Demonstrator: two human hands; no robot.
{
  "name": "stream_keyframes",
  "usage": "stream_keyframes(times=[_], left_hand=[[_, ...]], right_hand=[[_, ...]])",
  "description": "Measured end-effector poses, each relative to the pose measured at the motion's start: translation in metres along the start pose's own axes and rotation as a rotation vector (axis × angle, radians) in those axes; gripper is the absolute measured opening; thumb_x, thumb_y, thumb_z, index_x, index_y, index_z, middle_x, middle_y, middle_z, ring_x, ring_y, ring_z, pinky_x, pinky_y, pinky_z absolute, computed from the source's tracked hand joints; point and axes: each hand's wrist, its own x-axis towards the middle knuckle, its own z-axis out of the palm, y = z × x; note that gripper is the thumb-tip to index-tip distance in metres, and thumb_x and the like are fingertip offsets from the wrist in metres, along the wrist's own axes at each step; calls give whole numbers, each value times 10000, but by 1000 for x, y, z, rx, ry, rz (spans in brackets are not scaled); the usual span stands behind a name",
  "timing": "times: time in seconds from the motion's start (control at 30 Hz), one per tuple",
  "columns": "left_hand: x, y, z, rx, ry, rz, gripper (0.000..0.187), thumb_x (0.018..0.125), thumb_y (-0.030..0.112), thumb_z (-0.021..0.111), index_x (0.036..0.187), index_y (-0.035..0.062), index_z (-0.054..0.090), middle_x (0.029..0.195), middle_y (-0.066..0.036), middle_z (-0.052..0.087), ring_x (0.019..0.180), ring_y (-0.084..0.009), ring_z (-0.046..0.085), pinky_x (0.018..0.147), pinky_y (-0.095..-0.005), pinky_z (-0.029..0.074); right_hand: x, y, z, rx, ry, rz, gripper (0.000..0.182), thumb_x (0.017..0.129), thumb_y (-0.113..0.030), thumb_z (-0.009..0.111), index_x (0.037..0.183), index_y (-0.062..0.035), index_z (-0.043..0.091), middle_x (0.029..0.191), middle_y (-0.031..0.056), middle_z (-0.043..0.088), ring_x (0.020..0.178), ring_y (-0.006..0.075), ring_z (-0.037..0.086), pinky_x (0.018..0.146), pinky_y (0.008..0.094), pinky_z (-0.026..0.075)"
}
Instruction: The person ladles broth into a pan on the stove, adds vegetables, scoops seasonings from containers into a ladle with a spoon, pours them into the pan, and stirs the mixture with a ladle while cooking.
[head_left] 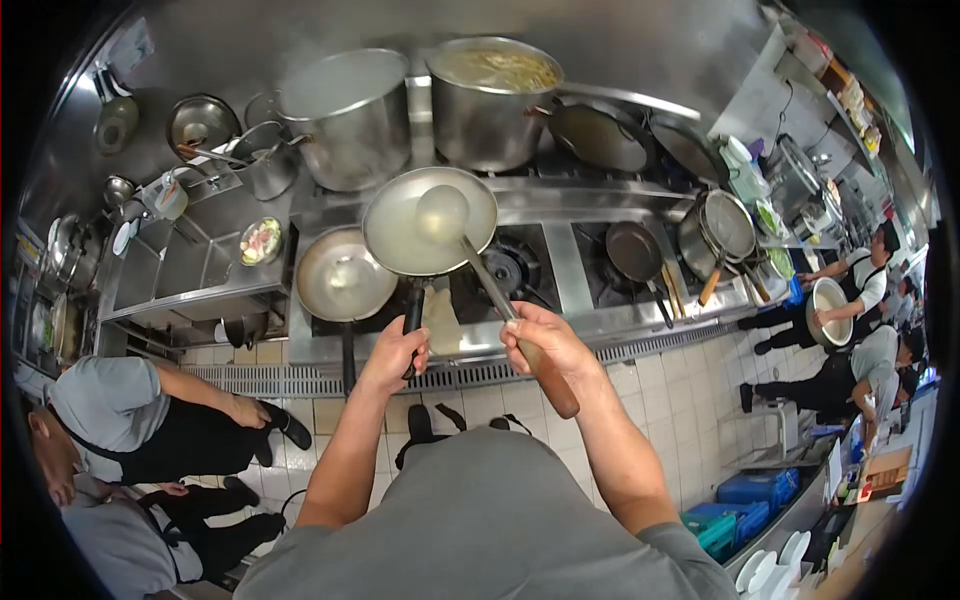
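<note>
We have the left hand closed round the black handle of a frying pan, likely gripped there to keep the fingers off hot metal. Right hand is wrapped on the wooden grip of a long ladle, thumb up toward the shaft, grip end jutting back past the palm; we read that as a choked-up hold for control. The ladle's bowl sits over the pan's interior, which has pale liquid in it; we can't tell if it touches the liquid or the pan floor. Pan seems held up over the range, but we can't confirm the gap from above.

Just left, a second pan sits handle toward the person, presumably for easy grabbing. A cloth lies at the front edge, probably in reach for hot handles. Right of the held pan, we see a burner, then a small dark skillet. Behind, two stockpots stand at the back, arguably out of the working zone.
</note>
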Motion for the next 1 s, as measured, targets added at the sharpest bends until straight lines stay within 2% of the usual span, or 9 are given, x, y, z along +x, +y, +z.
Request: stream_keyframes(times=[0.13, 0.23, 0.37, 0.53, 0.67, 0.73, 0.8, 0.87, 1.0], left_hand=[[22, -73, 29, -85, 1, -15, 119, 970, 78, 596, 1014, 52, 488, 671, -1, 507, 488, -101, 491, 436, -285, 415], [42, -123, 44, -79, -43, -17, 149, 981, 93, 615, 1036, 64, 479, 668, 0, 503, 489, -102, 488, 435, -287, 404], [66, -176, 58, -112, -103, -16, 157, 988, 103, 622, 1022, 76, 471, 653, 4, 492, 486, -104, 486, 428, -288, 398], [86, -198, 76, -54, -68, -30, 161, 982, 102, 628, 1014, 78, 473, 645, 4, 495, 484, -103, 478, 431, -286, 397], [99, -199, 75, 149, 0, -96, 153, 981, 125, 631, 993, 85, 484, 648, 1, 507, 490, -112, 482, 442, -288, 401], [102, -195, 72, 202, 14, -140, 151, 984, 141, 631, 981, 88, 489, 652, -1, 512, 497, -117, 490, 447, -292, 406], [110, -186, 64, 152, -97, -202, 163, 995, 184, 626, 960, 92, 496, 667, -4, 525, 520, -127, 512, 458, -300, 415], [116, -179, 60, 231, -106, -221, 214, 1017, 253, 618, 950, 89, 499, 696, -14, 549, 547, -138, 548, 463, -304, 430], [121, -180, 55, 437, -54, -159, 281, 1036, 298, 601, 973, 51, 483, 675, -23, 544, 514, -137, 551, 446, -314, 458]], right_hand=[[-44, 22, -63, -202, 63, 2, 477, 963, -113, 654, 1377, 10, 453, 868, 27, 607, 720, 114, 589, 611, 266, 481], [-80, 25, -95, -486, 132, -16, 530, 949, -73, 653, 1416, 16, 421, 916, 34, 636, 807, 92, 571, 727, 271, 480], [-129, 23, -107, -627, 199, -36, 573, 935, -30, 651, 1443, 16, 391, 917, 38, 636, 797, 87, 568, 681, 262, 470], [-181, 38, -131, -601, 289, -64, 673, 912, 23, 653, 1497, 0, 322, 890, 33, 610, 730, 82, 548, 602, 245, 445], [-210, 61, -154, -532, 357, -97, 723, 904, 38, 649, 1528, -27, 290, 850, 39, 577, 662, 104, 548, 568, 273, 474], [-214, 67, -158, -495, 367, -107, 714, 900, 45, 648, 1518, -26, 298, 828, 40, 581, 640, 113, 564, 558, 287, 494], [-214, 72, -158, -472, 430, -115, 701, 898, 54, 642, 1507, -19, 304, 798, 33, 586, 626, 115, 577, 559, 283, 502], [-207, 83, -163, -420, 436, -135, 692, 896, 60, 638, 1501, -19, 311, 789, 32, 589, 619, 117, 581, 559, 279, 505], [-186, 90, -157, -358, 457, -161, 673, 893, 78, 626, 1489, -16, 326, 783, 34, 596, 612, 119, 583, 559, 271, 508]])
